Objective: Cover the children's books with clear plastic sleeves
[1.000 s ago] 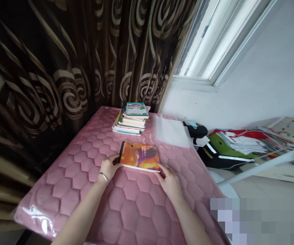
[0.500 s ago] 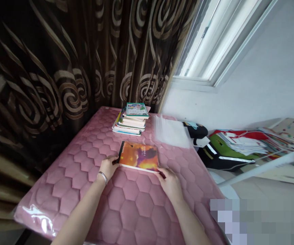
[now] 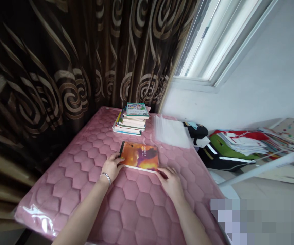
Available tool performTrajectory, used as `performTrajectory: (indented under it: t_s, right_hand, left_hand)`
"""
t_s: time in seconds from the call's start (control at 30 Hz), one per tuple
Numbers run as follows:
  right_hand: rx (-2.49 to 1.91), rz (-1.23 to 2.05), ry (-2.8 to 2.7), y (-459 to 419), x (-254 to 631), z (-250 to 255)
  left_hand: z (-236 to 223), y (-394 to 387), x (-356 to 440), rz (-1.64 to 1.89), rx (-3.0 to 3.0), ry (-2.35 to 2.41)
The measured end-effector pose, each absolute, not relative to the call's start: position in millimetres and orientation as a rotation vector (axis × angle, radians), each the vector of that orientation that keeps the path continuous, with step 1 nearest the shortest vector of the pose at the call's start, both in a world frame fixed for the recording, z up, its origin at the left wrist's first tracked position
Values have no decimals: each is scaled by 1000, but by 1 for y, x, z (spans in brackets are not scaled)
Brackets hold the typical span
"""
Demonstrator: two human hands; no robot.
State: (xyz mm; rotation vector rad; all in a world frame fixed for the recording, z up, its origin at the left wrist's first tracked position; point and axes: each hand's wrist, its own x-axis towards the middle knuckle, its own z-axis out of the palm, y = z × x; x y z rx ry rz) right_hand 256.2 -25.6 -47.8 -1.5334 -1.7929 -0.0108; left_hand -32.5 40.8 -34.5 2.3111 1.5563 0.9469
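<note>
The left hand (image 3: pixel 111 167) touches the near left corner of the orange book (image 3: pixel 140 156), the right hand (image 3: pixel 171 183) its near right corner, thumbs and fingers parted around them; whether either pinches firmly, one cannot tell. Light, even pressure at both corners should keep the book square. It lies on the pink mattress (image 3: pixel 85 170), nearer than the book stack (image 3: pixel 131 120).

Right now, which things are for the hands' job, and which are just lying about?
For the job:
orange book, touched by left hand and right hand
pink padding beneath

Untouched, maybe just lying about:
book stack
plastic sheets
papers
green-and-black bag
</note>
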Motion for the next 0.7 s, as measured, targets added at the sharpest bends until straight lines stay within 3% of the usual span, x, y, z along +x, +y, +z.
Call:
performTrajectory:
  t_s: [0.7]
  right_hand:
    - [-1540, -102, -1880, -21, 253, -53]
  left_hand:
    - [-32, 44, -41, 965, 2160, 1527]
